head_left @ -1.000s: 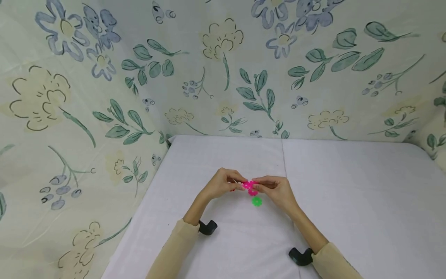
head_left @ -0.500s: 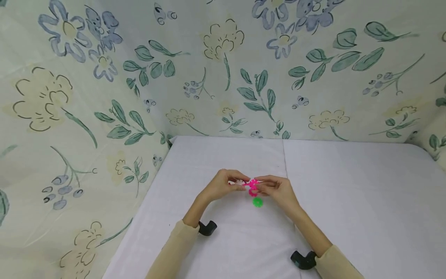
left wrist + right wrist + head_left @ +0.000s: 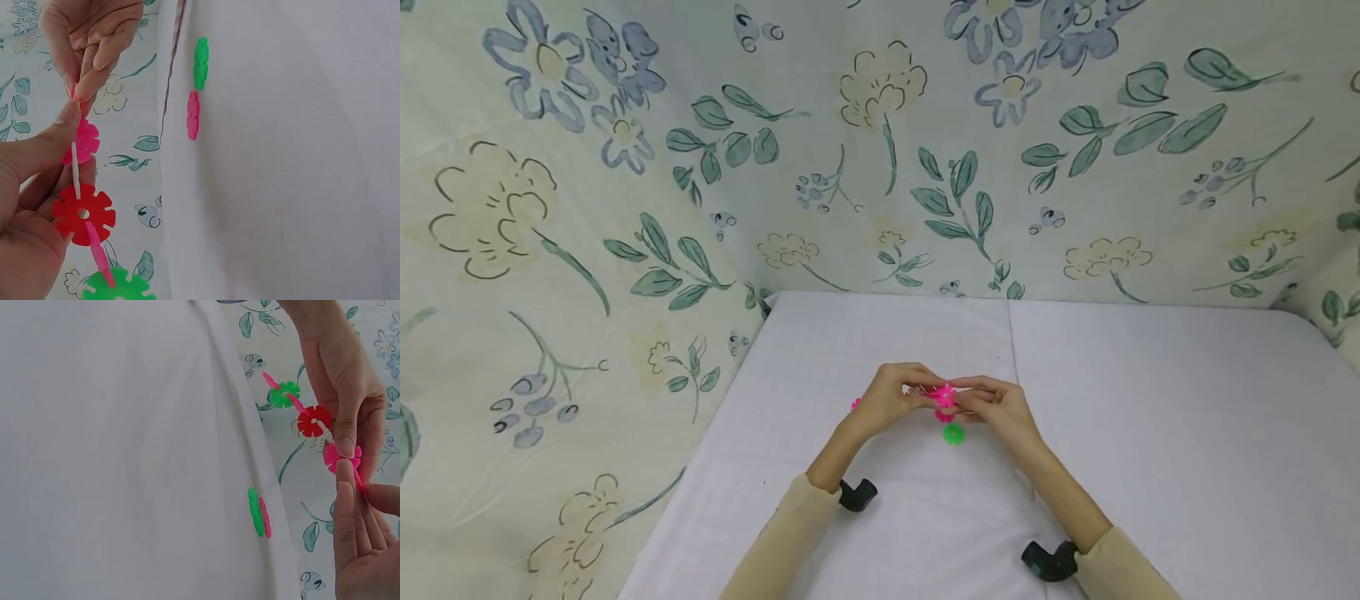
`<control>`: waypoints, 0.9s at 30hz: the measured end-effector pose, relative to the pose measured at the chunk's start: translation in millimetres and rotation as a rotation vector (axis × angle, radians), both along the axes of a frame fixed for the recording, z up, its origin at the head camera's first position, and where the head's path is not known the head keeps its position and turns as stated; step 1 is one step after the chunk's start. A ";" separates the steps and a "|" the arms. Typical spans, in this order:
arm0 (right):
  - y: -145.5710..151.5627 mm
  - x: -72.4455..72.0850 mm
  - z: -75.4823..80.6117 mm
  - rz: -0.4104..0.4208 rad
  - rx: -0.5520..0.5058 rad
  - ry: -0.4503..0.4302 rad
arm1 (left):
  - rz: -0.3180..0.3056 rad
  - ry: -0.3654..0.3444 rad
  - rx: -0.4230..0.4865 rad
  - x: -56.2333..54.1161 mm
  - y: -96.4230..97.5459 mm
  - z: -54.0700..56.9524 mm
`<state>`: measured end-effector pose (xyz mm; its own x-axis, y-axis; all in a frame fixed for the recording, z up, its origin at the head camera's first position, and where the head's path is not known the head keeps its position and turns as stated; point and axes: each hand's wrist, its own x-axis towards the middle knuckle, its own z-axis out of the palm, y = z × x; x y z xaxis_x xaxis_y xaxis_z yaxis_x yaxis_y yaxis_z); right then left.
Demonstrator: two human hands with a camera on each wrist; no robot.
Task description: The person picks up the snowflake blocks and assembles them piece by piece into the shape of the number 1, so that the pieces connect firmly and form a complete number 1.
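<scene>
My left hand [image 3: 883, 402] pinches a chain of notched plastic discs by its pink disc [image 3: 87, 140]. Hanging along that chain are a white disc seen edge-on [image 3: 76, 170], a red disc [image 3: 84, 214], a pink disc on edge [image 3: 99, 253] and a green disc [image 3: 285, 394], with another pink disc [image 3: 270, 379] at the far end. Fingertips of my right hand [image 3: 1006, 410] hold one more pink disc [image 3: 359, 480] against the left hand's pink disc. Whether their slots interlock is hidden by the fingers.
On the white-covered table [image 3: 1150, 417] a loose green disc [image 3: 953, 434] and a loose pink disc [image 3: 194, 115] lie just nearer than the hands. Flower-printed cloth [image 3: 880, 167] hangs behind the table and to its left.
My left hand has shifted slightly right, closer to the right hand. The chain's pink end now shows left of the left wrist. The right hand stays nearly in place; the loose discs have not moved.
</scene>
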<state>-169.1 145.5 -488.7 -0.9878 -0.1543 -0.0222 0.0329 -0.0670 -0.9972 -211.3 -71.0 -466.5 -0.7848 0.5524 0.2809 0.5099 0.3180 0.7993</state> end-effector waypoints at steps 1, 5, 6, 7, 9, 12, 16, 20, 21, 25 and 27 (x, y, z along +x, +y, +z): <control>-0.2 0.2 0.3 -0.002 0.000 -0.007 | 0.002 0.000 0.009 -0.2 0.1 -1.0; -0.1 1.0 0.1 0.019 0.026 -0.039 | 0.010 -0.013 0.022 0.0 -1.1 -4.4; 0.0 1.4 -0.1 0.029 0.037 -0.043 | 0.014 -0.024 0.019 0.1 -1.8 -5.4; 0.2 1.7 -0.3 0.034 0.051 -0.048 | 0.019 -0.031 0.015 0.3 -2.5 -6.3; 1.9 2.3 -1.0 0.046 0.076 -0.047 | 0.030 -0.039 0.005 0.6 -4.3 -7.3; 6.6 3.0 -2.4 0.034 0.141 -0.030 | 0.050 -0.036 -0.004 -0.6 -7.1 -8.7; 15.2 3.3 -3.9 -0.005 0.221 -0.021 | 0.071 -0.035 -0.022 -2.9 -9.9 -9.1; 20.9 2.3 -3.8 -0.010 0.276 -0.009 | 0.082 -0.058 -0.054 -3.9 -10.7 -8.0; 21.6 1.4 -4.2 -0.005 0.291 -0.003 | 0.082 -0.061 -0.057 -4.3 -10.8 -8.3; 19.5 -3.1 -7.9 0.023 0.338 0.016 | 0.079 -0.071 -0.062 -4.9 -11.6 -9.5; 17.3 -5.1 -10.6 0.039 0.342 0.021 | 0.076 -0.076 -0.062 -5.0 -12.0 -10.2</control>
<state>-174.2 162.8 -499.3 -0.9821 -0.1791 -0.0587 0.0078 0.2723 -0.9622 -216.3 -83.0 -476.7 -0.8427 0.5053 0.1858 0.4211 0.4034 0.8124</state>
